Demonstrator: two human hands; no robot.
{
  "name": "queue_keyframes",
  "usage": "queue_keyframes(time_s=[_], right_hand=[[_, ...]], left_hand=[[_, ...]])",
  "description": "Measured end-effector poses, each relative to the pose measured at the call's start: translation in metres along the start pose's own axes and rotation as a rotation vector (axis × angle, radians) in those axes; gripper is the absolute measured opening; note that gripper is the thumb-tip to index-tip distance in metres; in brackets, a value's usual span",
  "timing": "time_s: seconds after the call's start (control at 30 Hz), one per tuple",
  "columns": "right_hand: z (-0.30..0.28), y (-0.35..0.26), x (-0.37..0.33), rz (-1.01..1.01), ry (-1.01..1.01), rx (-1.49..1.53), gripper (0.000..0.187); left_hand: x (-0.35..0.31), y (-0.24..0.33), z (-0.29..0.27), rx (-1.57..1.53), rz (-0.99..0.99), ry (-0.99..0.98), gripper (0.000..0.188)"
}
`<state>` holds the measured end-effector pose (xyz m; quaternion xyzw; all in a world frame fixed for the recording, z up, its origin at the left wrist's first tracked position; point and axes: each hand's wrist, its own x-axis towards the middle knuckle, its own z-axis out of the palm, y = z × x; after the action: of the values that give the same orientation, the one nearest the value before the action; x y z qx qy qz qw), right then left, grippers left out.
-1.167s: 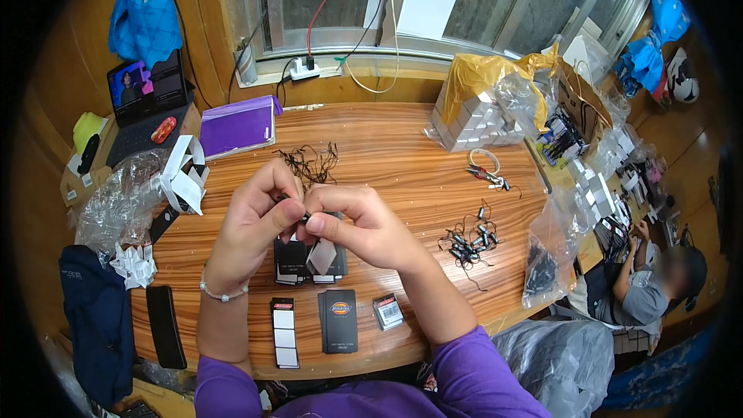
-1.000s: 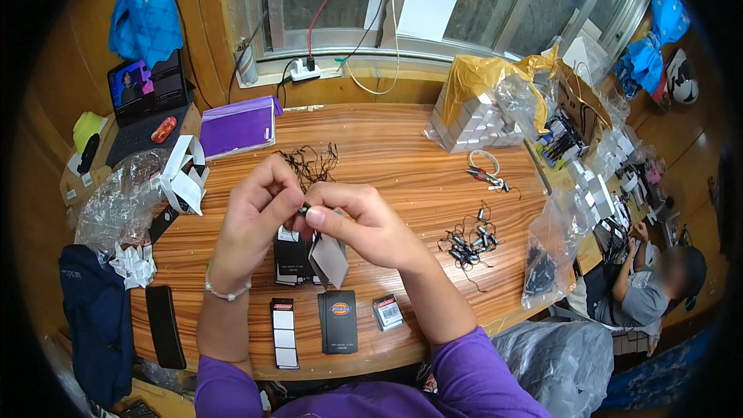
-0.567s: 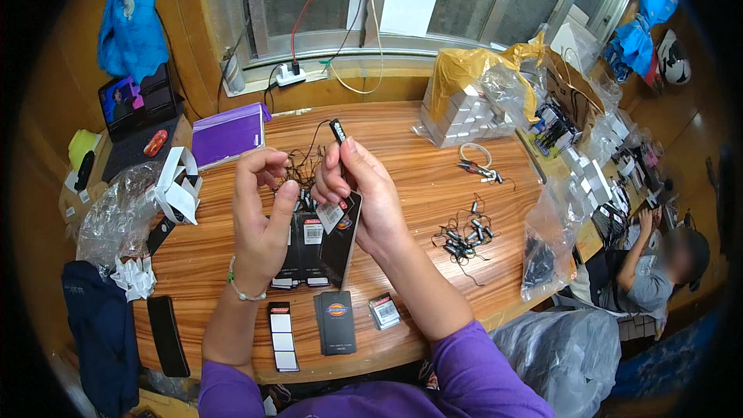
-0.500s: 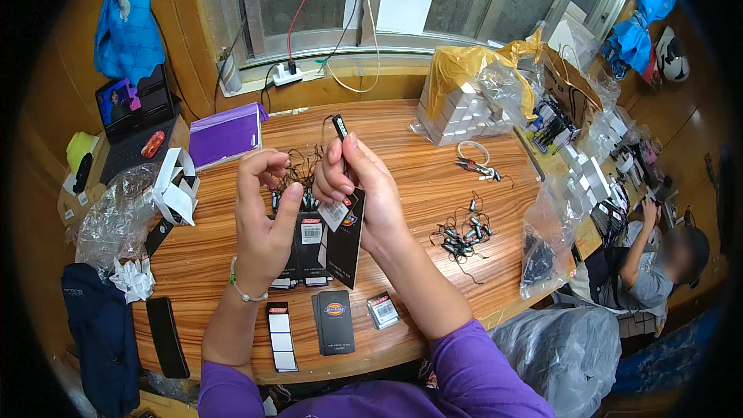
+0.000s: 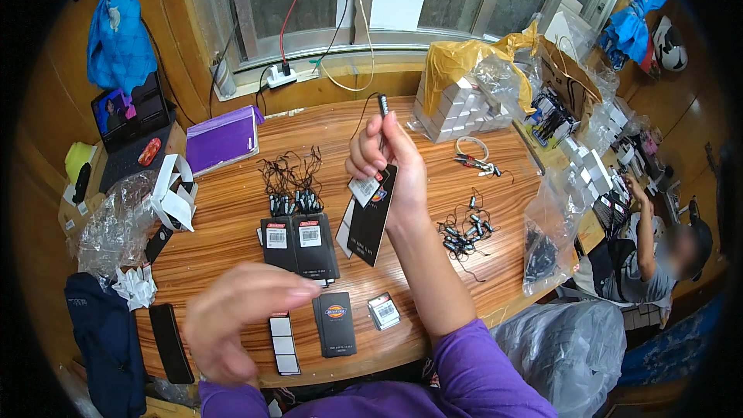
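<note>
My right hand [image 5: 397, 159] is raised over the table, closed round a set of hang tags. The set includes a black hang tag [image 5: 373, 224], tilted, and a small white barcode tag [image 5: 362, 190]. A thin cord with a black-and-white end piece [image 5: 383, 102] sticks up above the fingers. My left hand [image 5: 232, 313], somewhat blurred, is low over the near left table with fingers stretched out and nothing visible in them. Beside it lie a strip of black-edged white tags [image 5: 284, 344], a stack of black tags [image 5: 337, 325] and a small barcode tag pile [image 5: 384, 312].
Finished-looking tags with cords [image 5: 302, 236] lie mid-table. Loose corded pieces [image 5: 467, 232], small pliers [image 5: 472, 162] and bagged white boxes [image 5: 464, 108] are to the right. A purple notebook [image 5: 223, 142], laptop [image 5: 131, 135] and black phone [image 5: 171, 344] are left. A co-worker [image 5: 658, 248] sits far right.
My left hand has moved away from the held tags, down and left toward the near table. My right hand has shifted right with the tags, and the corded tag pile shows more fully.
</note>
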<state>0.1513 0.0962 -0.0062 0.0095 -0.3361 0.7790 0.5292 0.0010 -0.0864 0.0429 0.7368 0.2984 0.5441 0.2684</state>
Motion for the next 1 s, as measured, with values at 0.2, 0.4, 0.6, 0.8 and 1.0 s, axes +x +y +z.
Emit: queue_keyframes(time_s=[0.2, 0.4, 0.6, 0.8, 1.0], right_hand=[[-0.007, -0.008, -0.007, -0.109, 0.196, -0.082, 0.028], [0.051, 0.003, -0.04, -0.046, 0.047, -0.141, 0.031], [0.038, -0.011, -0.032, -0.083, 0.057, -0.076, 0.031], [0.034, -0.026, -0.029, -0.13, -0.002, -0.046, 0.032], [0.011, -0.039, -0.015, -0.195, 0.074, -0.124, 0.031]], left_hand=[[0.03, -0.017, 0.031, 0.135, -0.165, 0.169, 0.078], [0.151, -0.151, -0.04, -0.132, -0.391, 0.305, 0.088], [0.142, -0.15, -0.024, -0.149, -0.364, 0.246, 0.09], [0.129, -0.155, -0.026, -0.155, -0.399, 0.285, 0.089], [0.079, -0.069, 0.026, -0.235, -0.215, 0.151, 0.095]])
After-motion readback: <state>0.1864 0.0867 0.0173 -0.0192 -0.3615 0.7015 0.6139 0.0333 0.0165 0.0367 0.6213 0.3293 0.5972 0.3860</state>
